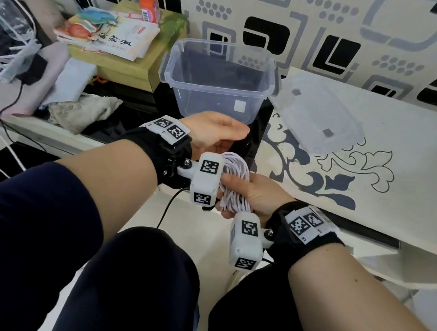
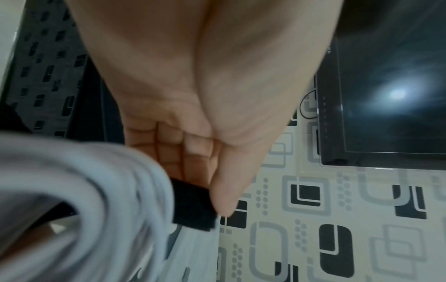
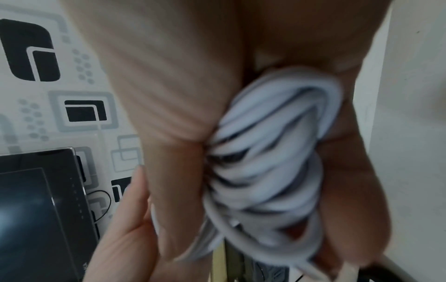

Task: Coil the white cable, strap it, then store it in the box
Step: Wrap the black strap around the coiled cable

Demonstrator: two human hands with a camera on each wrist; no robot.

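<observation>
The white cable (image 1: pixel 235 178) is wound into a coil in front of the table edge. My right hand (image 1: pixel 236 188) grips the coil (image 3: pixel 272 133) round its middle, thumb on one side and fingers on the other. My left hand (image 1: pixel 230 139) is just above and behind the coil. In the left wrist view its thumb and fingers (image 2: pixel 212 202) pinch a black strap (image 2: pixel 193 206) right beside the coil (image 2: pixel 96 190). The clear plastic box (image 1: pixel 216 82) stands open on the black surface beyond my hands, with nothing in it.
The box's clear lid (image 1: pixel 317 117) lies to its right on the patterned white table (image 1: pixel 377 162). At the left, books (image 1: pixel 109 33) and an orange bottle (image 1: pixel 149 2) sit on a wooden box beside cloths and wires. My knees are below.
</observation>
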